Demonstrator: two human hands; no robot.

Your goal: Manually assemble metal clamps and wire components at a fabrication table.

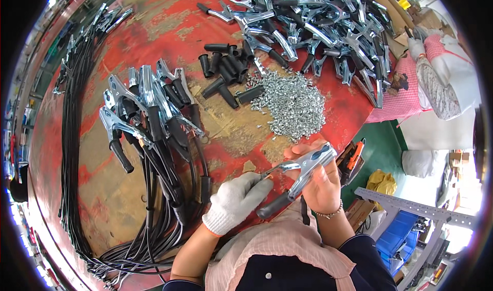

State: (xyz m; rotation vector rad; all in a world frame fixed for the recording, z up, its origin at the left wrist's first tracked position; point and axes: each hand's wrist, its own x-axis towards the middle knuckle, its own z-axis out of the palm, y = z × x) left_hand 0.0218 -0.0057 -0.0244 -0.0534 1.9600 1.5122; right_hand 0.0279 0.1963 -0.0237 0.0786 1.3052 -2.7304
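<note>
- Silver clamp sits in your bare right hand, above the near edge of the red worktable, its nose angled up and to the right.
- Your right thumb lies along the near side of the clamp and your other fingers spread behind it, grasping the metal body between them.
- Your gloved left hand pinches, thumb against fingers, at the tip of the clamp's bare handle, where a speck of copper colour shows; what else lies inside that pinch, you cannot tell.
- Its other handle, in a black sleeve, points down and left, just beside your glove.
- Beyond your hands spreads a heap of small metal fasteners, with loose black sleeves beside it.
- Clamps on black cables lie to your left; a larger pile of clamps fills the far right.
</note>
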